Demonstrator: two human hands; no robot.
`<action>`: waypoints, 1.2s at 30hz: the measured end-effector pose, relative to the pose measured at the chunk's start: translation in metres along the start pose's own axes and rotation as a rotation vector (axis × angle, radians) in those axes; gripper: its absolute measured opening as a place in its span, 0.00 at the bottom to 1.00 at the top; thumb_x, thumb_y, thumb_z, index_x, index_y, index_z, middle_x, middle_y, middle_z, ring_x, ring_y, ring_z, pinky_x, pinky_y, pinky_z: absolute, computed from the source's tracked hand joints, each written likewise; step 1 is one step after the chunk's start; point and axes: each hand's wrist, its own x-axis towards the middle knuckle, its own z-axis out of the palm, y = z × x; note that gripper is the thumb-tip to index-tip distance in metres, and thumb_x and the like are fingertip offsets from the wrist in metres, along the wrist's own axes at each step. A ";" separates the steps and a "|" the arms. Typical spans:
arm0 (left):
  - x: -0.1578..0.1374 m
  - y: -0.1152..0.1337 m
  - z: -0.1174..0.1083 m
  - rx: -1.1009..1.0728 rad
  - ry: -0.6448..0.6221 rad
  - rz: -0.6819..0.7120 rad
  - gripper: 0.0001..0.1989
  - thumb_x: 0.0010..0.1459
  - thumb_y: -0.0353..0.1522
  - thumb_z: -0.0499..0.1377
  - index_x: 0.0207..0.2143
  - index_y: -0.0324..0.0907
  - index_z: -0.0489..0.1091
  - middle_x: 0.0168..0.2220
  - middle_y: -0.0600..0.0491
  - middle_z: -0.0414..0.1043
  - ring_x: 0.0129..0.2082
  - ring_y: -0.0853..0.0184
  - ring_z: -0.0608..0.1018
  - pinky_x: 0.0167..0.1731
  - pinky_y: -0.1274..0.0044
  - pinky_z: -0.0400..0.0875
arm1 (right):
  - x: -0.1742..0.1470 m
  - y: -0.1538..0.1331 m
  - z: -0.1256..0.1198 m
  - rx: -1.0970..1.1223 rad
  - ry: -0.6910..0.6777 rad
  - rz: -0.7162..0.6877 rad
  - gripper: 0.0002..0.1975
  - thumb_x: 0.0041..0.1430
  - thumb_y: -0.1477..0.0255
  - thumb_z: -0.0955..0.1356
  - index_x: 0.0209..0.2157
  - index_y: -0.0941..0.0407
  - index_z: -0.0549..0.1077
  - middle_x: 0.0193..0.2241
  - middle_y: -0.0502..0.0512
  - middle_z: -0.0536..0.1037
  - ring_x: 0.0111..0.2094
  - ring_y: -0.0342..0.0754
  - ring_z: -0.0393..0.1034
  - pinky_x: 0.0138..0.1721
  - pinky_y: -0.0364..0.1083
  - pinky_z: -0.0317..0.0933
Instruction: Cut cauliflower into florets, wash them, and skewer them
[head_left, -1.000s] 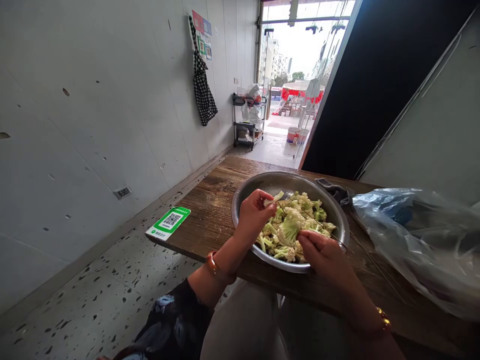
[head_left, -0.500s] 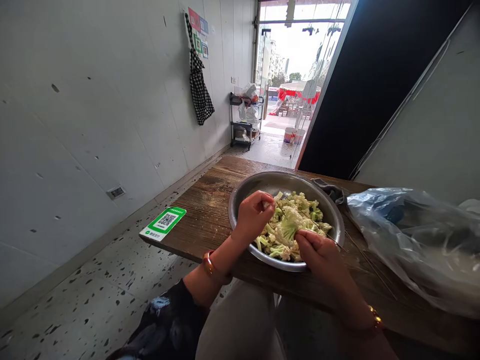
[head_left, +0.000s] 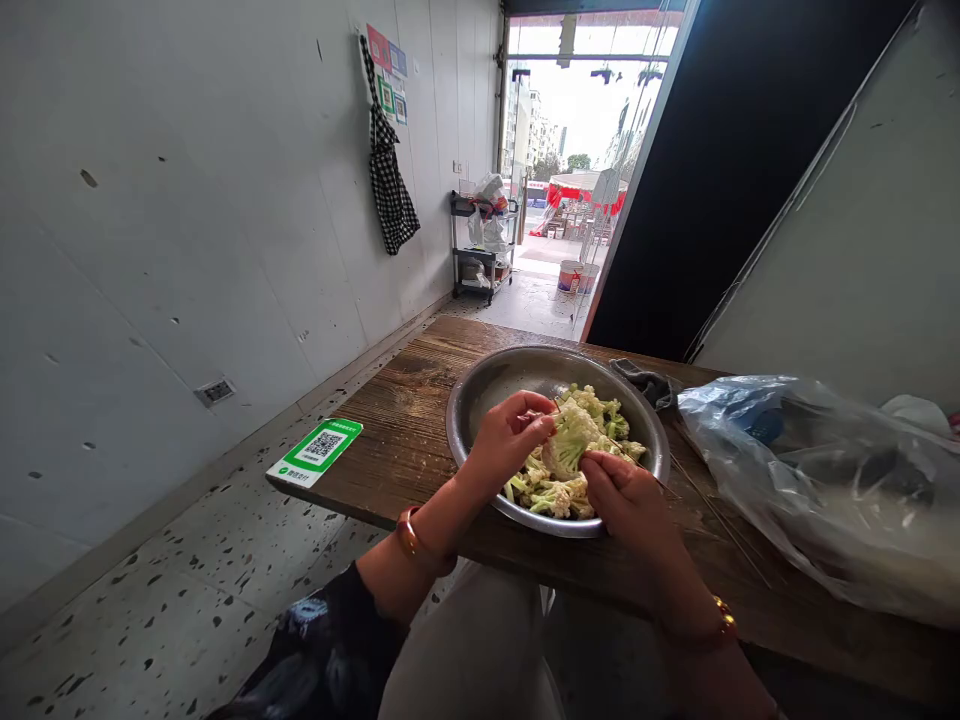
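Over a metal bowl [head_left: 517, 375], both hands meet at a pale cauliflower floret [head_left: 570, 437]. My left hand [head_left: 506, 440] is closed in a pinch at the floret's left edge; its fingertips partly hide what they grip. My right hand [head_left: 626, 495] pinches at the floret's lower right side, with a thin skewer running through its grip. One end of that skewer shows near my left fingers, and the other sticks out past the right hand. Cut cauliflower pieces [head_left: 555, 497] fill the bowl's near and right side.
The bowl stands on a wooden table [head_left: 405, 400]. Thin skewers [head_left: 720, 510] lie to its right, beside a large clear plastic bag [head_left: 817, 480]. A dark cloth [head_left: 645, 380] lies behind the bowl. A green QR card [head_left: 319, 450] sits at the left corner.
My left hand has come closer to the floret, and the small pale piece at its fingertips no longer shows apart. My right hand keeps its pinch. The view has shifted slightly.
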 end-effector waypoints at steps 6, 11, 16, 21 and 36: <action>0.001 -0.001 0.001 -0.154 -0.038 -0.171 0.18 0.52 0.46 0.63 0.33 0.39 0.74 0.31 0.51 0.74 0.30 0.70 0.74 0.30 0.78 0.69 | -0.002 0.005 0.001 -0.037 -0.041 -0.008 0.18 0.63 0.57 0.62 0.30 0.56 0.72 0.16 0.46 0.63 0.19 0.42 0.54 0.19 0.42 0.48; 0.006 -0.005 0.004 -0.157 -0.063 -0.178 0.15 0.49 0.41 0.66 0.25 0.38 0.72 0.23 0.55 0.68 0.24 0.74 0.67 0.28 0.79 0.62 | -0.003 0.003 0.002 -0.102 -0.043 -0.048 0.17 0.63 0.59 0.62 0.27 0.55 0.71 0.18 0.48 0.67 0.20 0.43 0.57 0.21 0.42 0.49; 0.009 -0.007 0.003 -0.098 -0.110 -0.122 0.14 0.49 0.40 0.65 0.22 0.38 0.71 0.22 0.55 0.67 0.24 0.73 0.66 0.28 0.78 0.60 | -0.003 0.002 -0.001 -0.176 0.025 -0.070 0.17 0.63 0.59 0.63 0.27 0.56 0.72 0.20 0.48 0.69 0.23 0.43 0.60 0.25 0.43 0.53; 0.010 -0.009 0.002 -0.066 -0.138 -0.131 0.15 0.48 0.41 0.66 0.22 0.38 0.71 0.21 0.56 0.66 0.24 0.73 0.65 0.26 0.78 0.58 | -0.003 0.004 -0.002 -0.161 0.011 -0.103 0.17 0.63 0.60 0.63 0.26 0.56 0.72 0.20 0.48 0.69 0.24 0.44 0.61 0.26 0.43 0.53; 0.030 0.001 -0.024 0.577 -0.129 0.037 0.07 0.53 0.34 0.61 0.29 0.41 0.78 0.24 0.52 0.72 0.26 0.67 0.71 0.30 0.76 0.63 | 0.004 0.010 0.000 0.008 0.075 -0.016 0.20 0.62 0.53 0.63 0.26 0.55 0.69 0.14 0.44 0.62 0.17 0.41 0.53 0.20 0.43 0.48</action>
